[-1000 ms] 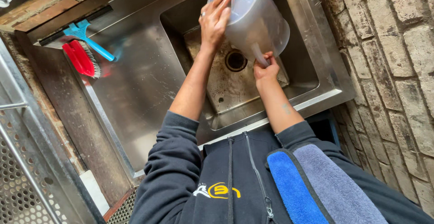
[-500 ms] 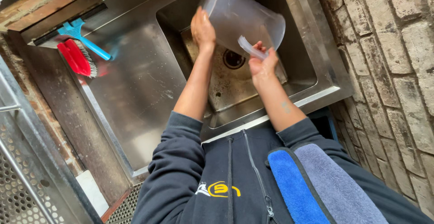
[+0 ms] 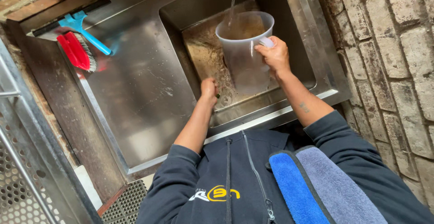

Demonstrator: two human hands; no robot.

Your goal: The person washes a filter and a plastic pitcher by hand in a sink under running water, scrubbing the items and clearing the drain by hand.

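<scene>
Clear plastic jug (image 3: 244, 47) held upright in the sink basin (image 3: 205, 52), mouth set under the falling stream of water (image 3: 233, 0)

Jug kept upright so the stream is caught; right hand (image 3: 272, 54) is closed round its handle. Left hand (image 3: 209, 89), curled into a loose fist, is pressed on the basin floor left of the jug. Red brush (image 3: 77, 52) and blue squeegee (image 3: 83, 29) are laid well left of the basin

A stainless steel sink unit (image 3: 149, 93) stands against a brick wall (image 3: 384, 47), its flat draining board on one side and a deep basin (image 3: 203, 56) on the other. The basin floor looks stained brown. At the far end of the draining board lie a red scrubbing brush (image 3: 77, 52) and a blue-handled squeegee (image 3: 83, 27), touching each other.
</scene>
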